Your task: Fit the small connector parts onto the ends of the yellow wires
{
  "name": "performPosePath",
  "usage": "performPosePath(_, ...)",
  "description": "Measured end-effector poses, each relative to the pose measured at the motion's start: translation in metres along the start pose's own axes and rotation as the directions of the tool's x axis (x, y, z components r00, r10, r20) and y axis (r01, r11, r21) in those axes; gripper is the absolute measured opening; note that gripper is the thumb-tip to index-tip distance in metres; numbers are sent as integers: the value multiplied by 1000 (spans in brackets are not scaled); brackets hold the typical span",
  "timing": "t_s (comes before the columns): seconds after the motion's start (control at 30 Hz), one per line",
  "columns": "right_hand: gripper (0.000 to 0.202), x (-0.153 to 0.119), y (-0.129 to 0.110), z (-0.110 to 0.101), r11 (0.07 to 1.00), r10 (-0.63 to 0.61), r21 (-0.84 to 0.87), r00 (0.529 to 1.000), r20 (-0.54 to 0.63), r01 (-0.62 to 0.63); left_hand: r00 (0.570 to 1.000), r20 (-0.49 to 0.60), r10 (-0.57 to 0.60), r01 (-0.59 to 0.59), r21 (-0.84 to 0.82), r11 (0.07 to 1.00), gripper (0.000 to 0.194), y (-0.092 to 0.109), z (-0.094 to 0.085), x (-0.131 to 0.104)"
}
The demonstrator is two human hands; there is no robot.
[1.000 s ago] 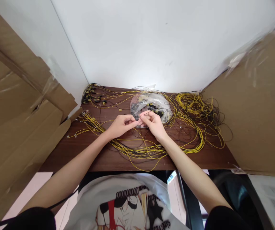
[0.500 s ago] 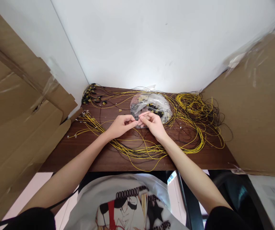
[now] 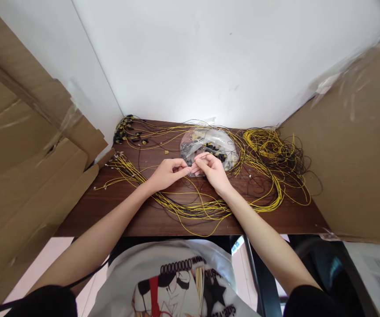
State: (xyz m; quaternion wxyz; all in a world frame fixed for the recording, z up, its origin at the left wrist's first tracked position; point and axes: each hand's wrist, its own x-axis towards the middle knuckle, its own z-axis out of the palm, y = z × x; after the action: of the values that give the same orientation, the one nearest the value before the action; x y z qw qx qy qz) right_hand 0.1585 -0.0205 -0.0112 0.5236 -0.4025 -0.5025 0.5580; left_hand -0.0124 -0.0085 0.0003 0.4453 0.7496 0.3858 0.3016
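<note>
My left hand and my right hand meet fingertip to fingertip at the near edge of a clear plastic bag of small black and yellow parts. Thumb and fingers of my left hand are pinched on something too small to make out. The right thumb presses toward its index finger, and what lies between them is also too small to tell. Below the hands a bundle of yellow and black wires curves across the brown table. Its white-tipped ends lie at the left.
Black connectors with wires sit at the back left. A tangled yellow and black wire coil lies at the back right. Cardboard panels stand at both sides, and a white wall rises behind.
The right thumb and fingertips have shifted very slightly; the left hand and the wires look the same.
</note>
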Motion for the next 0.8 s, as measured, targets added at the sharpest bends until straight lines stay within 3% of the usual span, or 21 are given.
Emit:
performPosePath(0.23,33,-2,-5,1,993,7,-119,999,37,-3,1000,4,1,-1,-6,1000,29,1,0,0)
performPosePath(0.43,35,0,0,0,999,-3,-44,1000,4,3,1000,3,6,-6,15,1000,27,0,0,0)
performPosePath(0.8,33,-1,-5,1,997,32,-71,999,18,-30,1000,-1,1,-1,9,1000,29,0,0,0)
